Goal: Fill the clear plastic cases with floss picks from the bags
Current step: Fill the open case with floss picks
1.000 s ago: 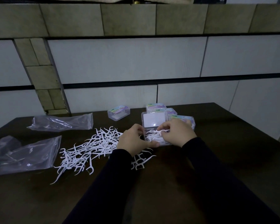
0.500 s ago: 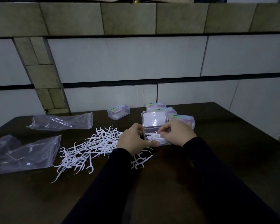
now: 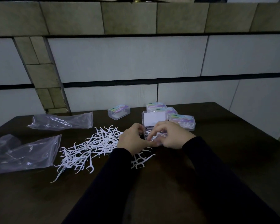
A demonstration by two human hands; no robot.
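Working over the open clear case (image 3: 153, 126) at mid-bench, lid raised toward the far wall. Left hand (image 3: 131, 139) curls round the case's left edge, steadying it. Right hand (image 3: 171, 135) sits over the tray, fingers bent and pinching a few floss picks (image 3: 154, 137) inside; light is dim, so the exact count and grip look uncertain. Loose pile of floss picks (image 3: 90, 147) lies on the bench just left of the left hand, spreading leftward and toward the person, picks pointing every way. Left hand is the nearer one to that pile; right hand would have to cross over the case. Emptied bags (image 3: 24, 152) lie farther left. Filled cases (image 3: 182, 122) sit behind, to the right.
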